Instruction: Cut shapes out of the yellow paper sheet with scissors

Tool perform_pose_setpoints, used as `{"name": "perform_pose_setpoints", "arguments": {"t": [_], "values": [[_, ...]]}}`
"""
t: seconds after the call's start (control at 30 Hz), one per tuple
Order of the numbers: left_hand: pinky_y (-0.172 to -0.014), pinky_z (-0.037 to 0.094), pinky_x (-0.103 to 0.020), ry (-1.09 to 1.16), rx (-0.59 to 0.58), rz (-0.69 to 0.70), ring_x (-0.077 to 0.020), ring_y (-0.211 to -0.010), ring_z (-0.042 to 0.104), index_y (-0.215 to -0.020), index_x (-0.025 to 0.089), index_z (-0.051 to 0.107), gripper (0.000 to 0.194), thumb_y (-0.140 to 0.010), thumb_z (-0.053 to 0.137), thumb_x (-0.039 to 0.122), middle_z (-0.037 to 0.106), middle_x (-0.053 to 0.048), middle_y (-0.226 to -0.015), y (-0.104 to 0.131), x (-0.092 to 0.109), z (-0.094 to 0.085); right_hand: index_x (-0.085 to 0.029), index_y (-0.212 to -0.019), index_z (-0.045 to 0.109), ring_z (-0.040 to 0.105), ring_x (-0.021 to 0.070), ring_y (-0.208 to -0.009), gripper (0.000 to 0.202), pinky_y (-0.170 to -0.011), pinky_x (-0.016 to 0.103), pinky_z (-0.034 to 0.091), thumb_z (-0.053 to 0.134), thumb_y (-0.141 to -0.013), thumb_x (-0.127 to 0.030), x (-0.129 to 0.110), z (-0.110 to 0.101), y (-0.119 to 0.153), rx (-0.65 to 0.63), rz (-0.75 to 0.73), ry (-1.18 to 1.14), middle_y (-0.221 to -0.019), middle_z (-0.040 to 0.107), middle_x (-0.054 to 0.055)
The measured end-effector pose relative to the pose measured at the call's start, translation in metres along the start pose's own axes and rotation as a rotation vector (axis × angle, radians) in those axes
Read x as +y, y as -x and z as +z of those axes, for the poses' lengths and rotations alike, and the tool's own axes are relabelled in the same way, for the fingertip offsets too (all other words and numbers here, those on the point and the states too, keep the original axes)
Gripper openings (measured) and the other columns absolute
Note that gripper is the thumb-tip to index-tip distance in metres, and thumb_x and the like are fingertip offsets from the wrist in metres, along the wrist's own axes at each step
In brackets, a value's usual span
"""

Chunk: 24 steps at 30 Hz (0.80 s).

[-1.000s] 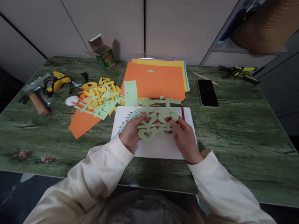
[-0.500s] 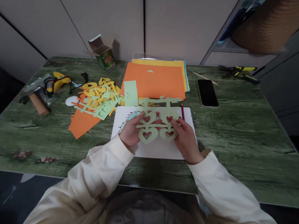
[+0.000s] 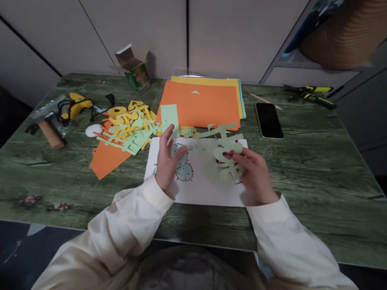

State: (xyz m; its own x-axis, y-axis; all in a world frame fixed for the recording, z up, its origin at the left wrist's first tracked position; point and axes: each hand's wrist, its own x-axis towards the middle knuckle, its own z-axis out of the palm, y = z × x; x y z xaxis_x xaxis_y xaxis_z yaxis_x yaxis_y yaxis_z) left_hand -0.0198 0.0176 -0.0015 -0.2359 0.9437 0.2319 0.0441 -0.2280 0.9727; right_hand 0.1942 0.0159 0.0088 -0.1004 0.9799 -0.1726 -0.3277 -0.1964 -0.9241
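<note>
A pale green paper cutout (image 3: 221, 142) with heart shapes hangs tilted from my right hand (image 3: 258, 174), pinched between thumb and fingers. My left hand (image 3: 169, 161) is raised with thumb and fingers apart, holding nothing. Under both hands lies a white sheet (image 3: 204, 192), and a drawn light-blue cactus (image 3: 185, 171) shows at its left part. Beyond my left hand is a light green paper piece (image 3: 170, 117), touching an orange sheet (image 3: 199, 104).
Yellow and green paper cutouts (image 3: 129, 123) are heaped at the left, near an orange scrap (image 3: 105, 165), a wooden handle (image 3: 50, 135) and a yellow tool (image 3: 77, 107). An open box (image 3: 138, 77) stands behind. A phone (image 3: 269, 120) and pliers (image 3: 317, 95) lie right.
My left hand has let go of the green cutout and opened. My right hand has moved slightly right with the cutout, which now tilts, and the cactus drawing is more exposed.
</note>
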Motion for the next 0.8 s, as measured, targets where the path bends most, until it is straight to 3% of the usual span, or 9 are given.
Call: {"name": "perform_pose_setpoints", "arguments": {"t": [0.1, 0.23, 0.33, 0.43, 0.6, 0.8], "values": [[-0.108, 0.025, -0.038, -0.036, -0.044, -0.002, -0.0223, -0.13, 0.035, -0.12, 0.029, 0.051, 0.051, -0.072, 0.068, 0.031, 0.045, -0.003, -0.136, -0.001, 0.01, -0.001, -0.019, -0.077, 0.071, 0.066, 0.019, -0.071, 0.014, -0.07, 0.033, 0.051, 0.072, -0.065, -0.027, -0.002, -0.003, 0.0, -0.065, 0.093, 0.034, -0.074, 0.071, 0.003], [-0.089, 0.043, -0.039, 0.135, -0.325, -0.281, -0.0261, -0.1, 0.059, -0.105, 0.022, 0.064, 0.04, -0.066, 0.073, 0.028, 0.067, -0.007, -0.1, 0.0, 0.012, -0.001, -0.018, -0.076, 0.071, 0.066, 0.0182, -0.064, 0.015, -0.064, 0.031, 0.051, 0.072, -0.064, -0.027, -0.003, -0.003, 0.002, -0.178, 0.214, 0.077, -0.071, 0.071, 0.004], [-0.076, 0.047, -0.037, 0.132, -0.495, -0.454, -0.0249, -0.08, 0.063, -0.089, 0.016, 0.071, 0.026, -0.067, 0.071, 0.031, 0.069, -0.008, -0.084, -0.001, 0.008, -0.002, -0.017, -0.074, 0.071, 0.065, 0.018, -0.062, 0.015, -0.062, 0.03, 0.051, 0.072, -0.064, -0.028, -0.004, -0.002, 0.003, -0.238, 0.247, 0.105, -0.069, 0.07, 0.004], [-0.077, 0.047, -0.037, 0.084, -0.612, -0.506, -0.0235, -0.079, 0.064, -0.09, 0.015, 0.072, 0.028, -0.069, 0.07, 0.033, 0.07, -0.007, -0.084, -0.003, 0.005, -0.005, -0.016, -0.076, 0.071, 0.065, 0.0167, -0.064, 0.016, -0.062, 0.027, 0.051, 0.071, -0.065, -0.028, -0.002, -0.001, 0.001, -0.217, 0.25, 0.099, -0.071, 0.071, 0.003], [-0.081, 0.047, -0.039, 0.154, -0.724, -0.587, -0.0248, -0.083, 0.065, -0.093, 0.02, 0.072, 0.03, -0.065, 0.073, 0.03, 0.071, -0.004, -0.089, -0.002, 0.002, -0.008, -0.018, -0.075, 0.07, 0.064, 0.0147, -0.063, 0.014, -0.058, 0.024, 0.049, 0.072, -0.065, -0.029, 0.002, -0.001, -0.002, -0.122, 0.262, 0.098, -0.072, 0.07, 0.001], [-0.074, 0.048, -0.036, 0.13, -0.774, -0.632, -0.0229, -0.073, 0.065, -0.078, 0.017, 0.073, 0.018, -0.061, 0.075, 0.023, 0.071, -0.007, -0.079, 0.0, 0.001, -0.007, -0.017, -0.074, 0.068, 0.063, 0.0166, -0.059, 0.021, -0.054, 0.026, 0.048, 0.071, -0.067, -0.037, 0.006, -0.001, -0.002, -0.144, 0.292, 0.144, -0.069, 0.07, 0.002]]}}
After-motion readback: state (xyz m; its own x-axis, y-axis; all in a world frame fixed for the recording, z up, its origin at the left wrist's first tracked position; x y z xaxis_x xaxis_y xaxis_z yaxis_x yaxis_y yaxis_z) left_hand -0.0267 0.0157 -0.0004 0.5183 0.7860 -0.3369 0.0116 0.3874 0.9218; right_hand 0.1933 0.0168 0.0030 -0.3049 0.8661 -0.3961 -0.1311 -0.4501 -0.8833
